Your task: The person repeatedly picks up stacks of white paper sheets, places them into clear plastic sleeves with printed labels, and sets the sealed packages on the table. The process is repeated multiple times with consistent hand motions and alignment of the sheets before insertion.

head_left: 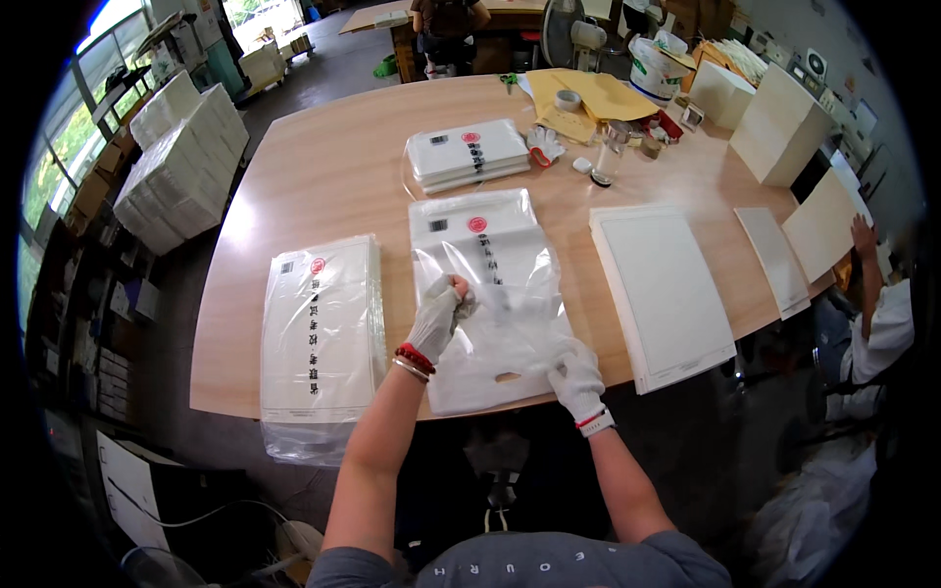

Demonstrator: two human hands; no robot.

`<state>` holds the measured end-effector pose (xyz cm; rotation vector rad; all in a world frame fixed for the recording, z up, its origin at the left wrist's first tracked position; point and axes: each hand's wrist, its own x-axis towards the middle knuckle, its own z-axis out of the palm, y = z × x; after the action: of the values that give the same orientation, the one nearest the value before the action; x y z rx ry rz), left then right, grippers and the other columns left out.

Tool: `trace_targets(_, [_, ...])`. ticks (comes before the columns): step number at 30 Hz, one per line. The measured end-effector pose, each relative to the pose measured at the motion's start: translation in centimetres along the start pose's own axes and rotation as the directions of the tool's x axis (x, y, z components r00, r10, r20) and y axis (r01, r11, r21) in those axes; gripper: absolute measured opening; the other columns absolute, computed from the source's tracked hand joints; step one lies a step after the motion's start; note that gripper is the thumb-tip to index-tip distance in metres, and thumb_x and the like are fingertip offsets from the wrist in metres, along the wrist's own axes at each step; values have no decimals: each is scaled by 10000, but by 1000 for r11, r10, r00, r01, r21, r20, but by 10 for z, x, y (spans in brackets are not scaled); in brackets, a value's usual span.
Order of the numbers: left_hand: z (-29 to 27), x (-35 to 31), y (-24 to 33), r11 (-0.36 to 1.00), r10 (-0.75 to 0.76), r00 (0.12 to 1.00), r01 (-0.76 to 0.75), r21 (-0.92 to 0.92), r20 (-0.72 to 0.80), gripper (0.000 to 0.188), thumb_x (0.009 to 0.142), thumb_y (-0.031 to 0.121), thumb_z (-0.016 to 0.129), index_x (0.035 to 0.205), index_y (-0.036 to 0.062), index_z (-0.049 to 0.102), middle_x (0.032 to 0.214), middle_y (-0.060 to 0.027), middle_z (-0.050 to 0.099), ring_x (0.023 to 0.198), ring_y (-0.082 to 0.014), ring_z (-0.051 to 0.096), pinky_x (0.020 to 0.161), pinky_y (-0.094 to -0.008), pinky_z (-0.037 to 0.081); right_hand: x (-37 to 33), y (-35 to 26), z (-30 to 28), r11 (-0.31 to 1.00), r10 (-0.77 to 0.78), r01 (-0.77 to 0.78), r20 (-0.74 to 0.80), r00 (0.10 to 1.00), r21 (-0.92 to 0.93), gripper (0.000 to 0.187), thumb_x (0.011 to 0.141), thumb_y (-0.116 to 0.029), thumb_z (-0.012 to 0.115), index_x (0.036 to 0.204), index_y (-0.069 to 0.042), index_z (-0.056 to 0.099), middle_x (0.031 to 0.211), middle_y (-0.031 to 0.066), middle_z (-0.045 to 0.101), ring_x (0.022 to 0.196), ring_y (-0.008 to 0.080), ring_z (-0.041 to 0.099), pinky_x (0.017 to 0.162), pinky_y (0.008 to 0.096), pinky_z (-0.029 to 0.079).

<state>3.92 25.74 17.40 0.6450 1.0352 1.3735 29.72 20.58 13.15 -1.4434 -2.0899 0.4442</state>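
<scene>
In front of me lies a stack of clear plastic bags (490,363) with a red round mark, dark printing and a handle cutout at its near end. My left hand (441,314), in a white glove with the fingertips bare, is closed over the middle of the top bag. What its fingers pinch is hidden. My right hand (576,380), also gloved, has its fingers closed on the bag's near right edge, beside the cutout. Left of the stack lies a pile of filled plastic bags (319,333) with paper inside. A thick stack of white paper (667,294) lies to the right.
Behind the bags are another bag bundle (467,157), a spare glove (545,145), a clear jar (610,157) and yellow envelopes (588,96). Tall paper stacks (779,127) stand at the far right. A co-worker's hand (863,238) touches sheets at the right edge.
</scene>
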Motion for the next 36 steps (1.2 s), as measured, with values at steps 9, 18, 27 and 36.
trace_targets(9, [76,-46,66,881,82,982,-151,448,170,375,874,73,534,1227,-9,439,991,-59,652,769,-81,524,726,-201,428,89,-81,67,994,94,-77,226,969,-82,257,866,-96,483,1110,-21,513,1040,170,548,952,335,543,812,369,451])
trace_targets(18, [66,-106,42,279,321,873,-459,844,368,524,780,107,649,1245,-9,436,1027,-110,625,826,-196,602,729,-306,480,-31,-68,-41,730,-320,-14,360,876,683,216,835,-99,619,1032,-12,603,941,106,627,881,202,613,786,306,479])
trace_targets(27, [84,-189,36,-75,641,598,-575,815,481,520,671,40,705,1158,47,520,1007,-89,630,950,-294,604,853,-378,472,-44,114,-147,909,-169,145,-29,985,-390,639,707,-350,711,1224,-66,467,1113,162,544,1057,328,514,909,423,409])
trace_targets(36, [150,-229,-33,521,17,811,-506,687,585,224,829,119,610,1046,71,588,929,-64,644,829,-181,633,713,-284,495,-30,165,-148,916,-338,275,-192,921,-293,255,827,-271,609,1027,-119,563,764,104,615,674,314,604,556,413,480])
